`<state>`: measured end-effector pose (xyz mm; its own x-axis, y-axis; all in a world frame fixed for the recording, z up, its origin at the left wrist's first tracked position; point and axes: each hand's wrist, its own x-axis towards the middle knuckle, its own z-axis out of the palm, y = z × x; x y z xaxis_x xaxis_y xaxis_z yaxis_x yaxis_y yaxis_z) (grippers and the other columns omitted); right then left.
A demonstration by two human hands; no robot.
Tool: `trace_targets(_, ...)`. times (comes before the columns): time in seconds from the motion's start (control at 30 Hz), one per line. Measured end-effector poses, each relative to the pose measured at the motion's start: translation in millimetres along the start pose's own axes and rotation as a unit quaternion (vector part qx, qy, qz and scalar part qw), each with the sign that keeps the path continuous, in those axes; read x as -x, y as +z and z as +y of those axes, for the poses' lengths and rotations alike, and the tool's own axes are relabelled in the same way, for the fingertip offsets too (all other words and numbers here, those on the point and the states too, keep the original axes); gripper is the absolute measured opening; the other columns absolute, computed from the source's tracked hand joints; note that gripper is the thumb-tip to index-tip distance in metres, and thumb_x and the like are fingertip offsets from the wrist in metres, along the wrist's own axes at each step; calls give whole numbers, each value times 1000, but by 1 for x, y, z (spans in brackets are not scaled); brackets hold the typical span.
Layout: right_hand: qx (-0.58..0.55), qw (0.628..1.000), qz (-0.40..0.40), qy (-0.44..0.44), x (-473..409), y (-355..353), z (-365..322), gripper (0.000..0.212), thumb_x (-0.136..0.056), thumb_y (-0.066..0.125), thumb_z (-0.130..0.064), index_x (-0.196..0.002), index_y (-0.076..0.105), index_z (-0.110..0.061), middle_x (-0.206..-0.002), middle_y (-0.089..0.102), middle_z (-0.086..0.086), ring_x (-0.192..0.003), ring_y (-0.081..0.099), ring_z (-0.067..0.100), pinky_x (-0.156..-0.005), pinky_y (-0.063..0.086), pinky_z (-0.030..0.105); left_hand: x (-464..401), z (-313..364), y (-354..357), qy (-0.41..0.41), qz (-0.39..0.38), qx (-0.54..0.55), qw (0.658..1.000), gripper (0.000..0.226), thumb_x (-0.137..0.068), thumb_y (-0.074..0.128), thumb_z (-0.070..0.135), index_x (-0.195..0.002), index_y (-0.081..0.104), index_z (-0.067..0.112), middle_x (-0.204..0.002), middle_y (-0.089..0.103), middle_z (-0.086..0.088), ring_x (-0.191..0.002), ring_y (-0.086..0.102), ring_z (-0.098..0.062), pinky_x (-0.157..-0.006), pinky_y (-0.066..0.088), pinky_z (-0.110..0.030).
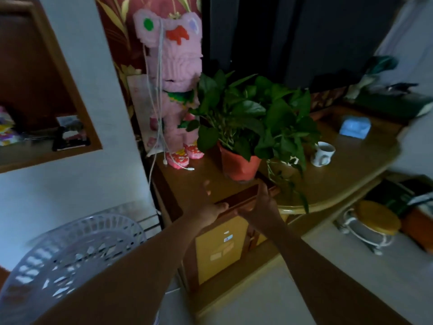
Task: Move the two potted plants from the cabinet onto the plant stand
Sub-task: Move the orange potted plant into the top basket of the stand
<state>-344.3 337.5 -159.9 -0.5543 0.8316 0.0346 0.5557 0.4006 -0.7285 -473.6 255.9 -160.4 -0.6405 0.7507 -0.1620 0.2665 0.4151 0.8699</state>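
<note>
We reach both arms toward the cabinet [187, 181], and neither hand holds anything. Our left hand [208, 205] has its fingers spread loose, hovering over the cabinet's front edge. Our right hand [262, 202] is open too, fingers stretched up toward the orange pot [239, 165], close under it but apart. That pot stands on the cabinet top with a thick green plant [248, 109] rising from it. Just to its right a second pot [281, 166] sits half hidden under trailing leaves; the picture is dim and smeared there, so it may be glass. A white mug [322, 154] stands further right, and a pink brick figure [174, 90] stands at the back left.
</note>
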Motion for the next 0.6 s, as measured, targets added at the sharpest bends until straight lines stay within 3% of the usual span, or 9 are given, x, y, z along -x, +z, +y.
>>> trace_targets(0.13, -4, 1000, 21, 4, -26, 5, 20, 106, -68, 80, -16, -148, 11, -6, -148, 31, 17, -136, 30, 34, -108, 32, 36, -39, -8, 22, 23, -22, -1, 999, 93, -77, 74, 18, -150, 16, 17, -150, 35, -11, -136, 38, -27, -110, 37, -41)
trace_targets(0.33, -19, 999, 48, 1, -77, 13, 62, 106, -63, 83, -18, -145, 16, -9, -142, 42, 17, -129, 45, 33, -104, 44, 41, -91, -27, 60, 75, 10, 4, 997, 105, -70, 79, 22, -149, 11, 23, -151, 31, -9, -140, 32, -28, -111, 34, -47)
trace_targets(0.43, -22, 998, 47, -25, -100, 17, 82, 106, -63, 83, -15, -146, 16, -11, -141, 43, 17, -129, 45, 34, -105, 43, 46, -111, -38, 73, 107, 53, -29, 992, 108, -65, 79, 34, -149, 11, 24, -150, 36, -7, -138, 36, -26, -112, 34, -46)
trace_targets(0.6, -34, 994, 58, -85, -131, 24, 106, 116, -64, 81, -10, -150, 4, -22, -147, 35, 18, -137, 36, 37, -110, 37, 50, -145, -43, 79, 142, 80, -41, 986, 106, -68, 81, 22, -150, 15, 13, -151, 37, -8, -138, 37, -23, -114, 31, -36)
